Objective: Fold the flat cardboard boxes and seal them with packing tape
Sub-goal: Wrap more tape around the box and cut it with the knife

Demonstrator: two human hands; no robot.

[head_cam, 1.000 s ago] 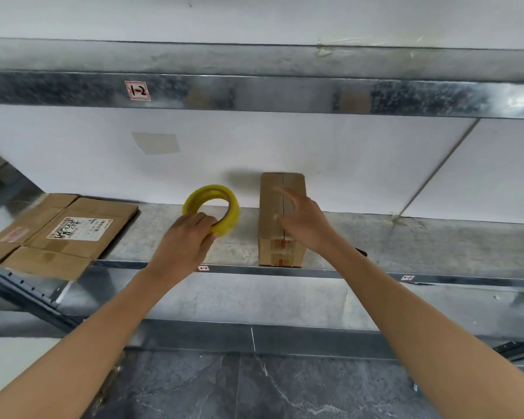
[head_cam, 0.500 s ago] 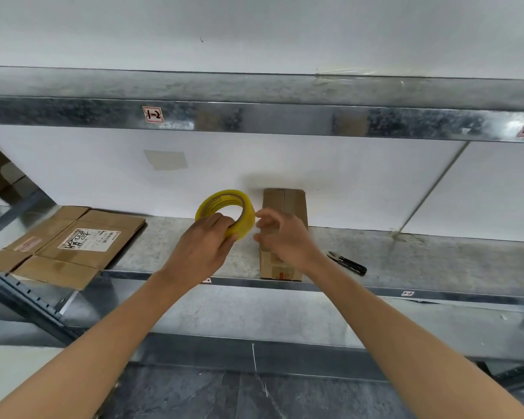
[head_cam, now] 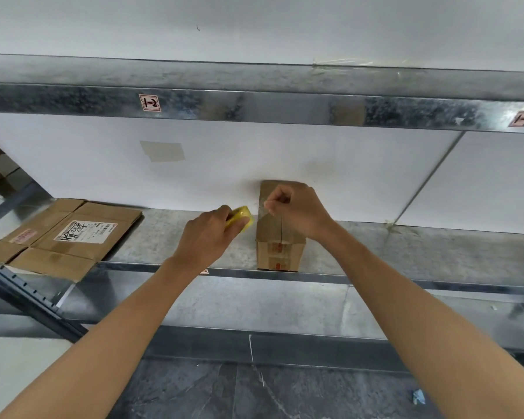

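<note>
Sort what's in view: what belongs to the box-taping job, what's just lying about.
In the job: yellow tape roll, gripped by the left hand; tape strip, pinched by the right hand; folded box; flat cardboard boxes.
Lying about: beige patch on the wall; shelf labels; blue scrap on the floor.

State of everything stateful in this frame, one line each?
folded box: upright on shelf, top flaps closed, centre seam showing.
tape roll: gripped by left hand, just left of the box.
tape end: off the roll, apparently pinched by right hand over the box top.
flat boxes: unfolded, lying flat at the shelf's left.
</note>
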